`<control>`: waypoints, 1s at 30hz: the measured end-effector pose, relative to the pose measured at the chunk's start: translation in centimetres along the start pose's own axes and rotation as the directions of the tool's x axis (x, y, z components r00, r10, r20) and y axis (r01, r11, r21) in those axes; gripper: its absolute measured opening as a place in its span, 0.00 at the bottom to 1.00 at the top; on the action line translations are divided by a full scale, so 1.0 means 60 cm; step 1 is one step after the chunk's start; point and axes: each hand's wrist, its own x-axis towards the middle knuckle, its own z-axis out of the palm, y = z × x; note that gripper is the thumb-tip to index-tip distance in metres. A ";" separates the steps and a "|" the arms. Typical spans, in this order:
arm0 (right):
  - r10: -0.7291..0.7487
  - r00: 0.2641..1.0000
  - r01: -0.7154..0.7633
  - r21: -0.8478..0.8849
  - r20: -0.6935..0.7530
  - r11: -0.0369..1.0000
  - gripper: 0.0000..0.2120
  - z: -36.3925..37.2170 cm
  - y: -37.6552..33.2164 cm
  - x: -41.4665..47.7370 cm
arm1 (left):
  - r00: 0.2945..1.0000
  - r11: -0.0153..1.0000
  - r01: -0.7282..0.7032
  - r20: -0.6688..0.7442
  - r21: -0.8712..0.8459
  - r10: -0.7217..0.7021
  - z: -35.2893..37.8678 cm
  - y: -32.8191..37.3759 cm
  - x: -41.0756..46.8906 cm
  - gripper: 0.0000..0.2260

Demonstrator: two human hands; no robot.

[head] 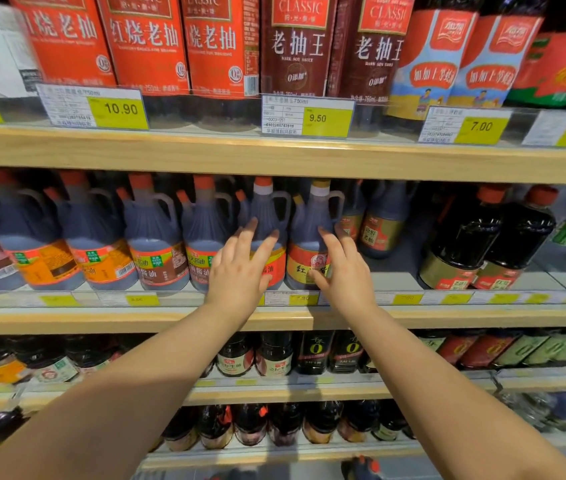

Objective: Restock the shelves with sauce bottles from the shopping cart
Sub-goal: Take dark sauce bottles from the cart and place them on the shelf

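Now left hand (243, 268) touches red-capped jug (268, 209), right hand (343, 271) yellow-capped jug (311, 220), both with straight fingers

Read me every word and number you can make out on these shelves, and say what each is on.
"红烧老抽": orange-red labelled bottles.
"CLASSIC", "老抽王": dark brown labelled bottles.
"10.90": left yellow price tag.
"9.50": middle yellow price tag.
"7.00": right yellow price tag.
Middle shelf's price tags: too blurred.

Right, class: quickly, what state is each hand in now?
Left hand: open, fingers spread at the orange-capped dark sauce jug.
Right hand: open, fingers straight at the yellow-capped dark sauce jug.
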 end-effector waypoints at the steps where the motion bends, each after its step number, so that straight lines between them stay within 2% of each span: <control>1: 0.008 1.000 -0.008 -0.004 0.010 1.000 0.35 -0.002 -0.002 -0.002 | 1.000 1.000 0.002 0.020 -0.025 -0.002 -0.004 0.003 -0.005 0.35; 4: 0.016 1.000 -0.016 -0.036 0.010 0.999 0.33 -0.012 -0.021 -0.016 | 0.991 0.994 0.013 0.131 -0.108 0.001 -0.029 0.007 -0.033 0.33; 6: -0.008 0.999 0.011 -0.044 0.049 0.999 0.34 -0.022 -0.049 -0.033 | 0.964 0.994 0.021 0.265 -0.111 0.010 -0.051 -0.002 -0.069 0.33; 9: -0.073 0.948 0.092 -0.046 0.311 0.995 0.33 -0.037 -0.109 -0.065 | 0.830 0.990 0.118 0.556 -0.079 -0.054 -0.083 -0.031 -0.161 0.31; 11: -0.145 0.824 0.195 -0.034 0.548 0.980 0.32 -0.042 -0.154 -0.093 | 0.700 0.978 0.210 0.699 -0.003 -0.148 -0.107 -0.049 -0.242 0.30; 14: -0.234 0.518 0.325 0.064 0.823 0.943 0.32 -0.043 -0.225 -0.154 | 0.543 0.939 0.321 0.788 0.126 -0.291 -0.151 -0.072 -0.372 0.28; 16: -0.243 0.330 0.356 0.118 0.912 0.927 0.32 -0.043 -0.270 -0.203 | 0.481 0.914 0.347 0.797 0.208 -0.365 -0.182 -0.088 -0.459 0.26; 18: -0.257 0.205 0.365 0.170 0.944 0.915 0.33 -0.043 -0.313 -0.248 | 0.406 0.876 0.404 0.807 0.262 -0.429 -0.217 -0.106 -0.541 0.25; 20: -0.259 0.116 0.409 0.191 0.959 0.892 0.32 -0.038 -0.348 -0.286 | 0.332 0.829 0.474 0.811 0.298 -0.481 -0.252 -0.119 -0.610 0.25; 24: -0.269 -0.002 0.452 0.240 0.963 0.859 0.27 -0.017 -0.404 -0.350 | 0.200 0.706 0.622 0.803 0.339 -0.562 -0.312 -0.119 -0.725 0.29; 28: -0.294 -0.117 0.513 0.312 0.948 0.800 0.27 0.011 -0.442 -0.388 | 0.016 0.467 0.807 0.776 0.362 -0.630 -0.325 -0.110 -0.808 0.25; 30: -0.307 -0.145 0.522 0.336 0.941 0.784 0.27 0.028 -0.459 -0.399 | -0.028 0.337 0.878 0.739 0.340 -0.673 -0.325 -0.096 -0.827 0.24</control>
